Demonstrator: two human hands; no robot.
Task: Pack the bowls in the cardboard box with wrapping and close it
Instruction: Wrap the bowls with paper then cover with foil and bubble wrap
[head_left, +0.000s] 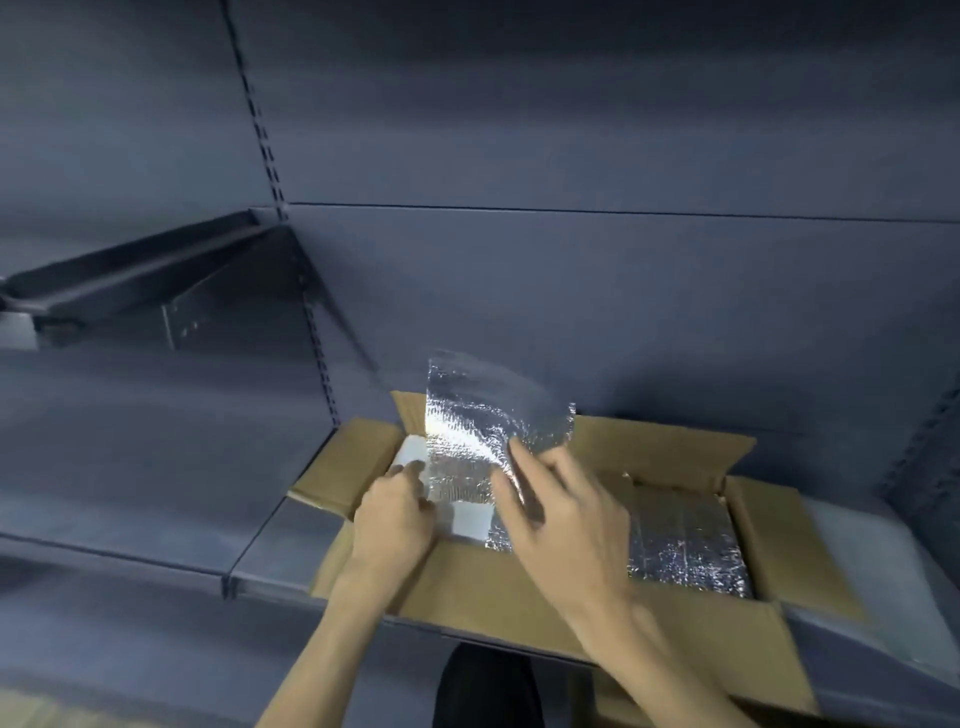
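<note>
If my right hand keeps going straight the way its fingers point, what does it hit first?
Probably the raised silver foil wrap sheet; the right hand points up-left and its fingers already seem to touch it. Motion blur leaves depth uncertain.

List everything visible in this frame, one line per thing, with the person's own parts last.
Box: one, brown cardboard, flaps open, on the shelf.
Foil sheet: one, silver, its top standing up out of the box's left part.
Foil lining: silver, lying in the box's right part.
White item: one, partly under the foil sheet; too blurred to identify.
Shelf: blue-grey metal, bearing the box.
Bracket: one, dark, upper left.
Left hand: at the foil sheet's left edge; grip blurred.
Right hand: fingers on the foil sheet.
</note>
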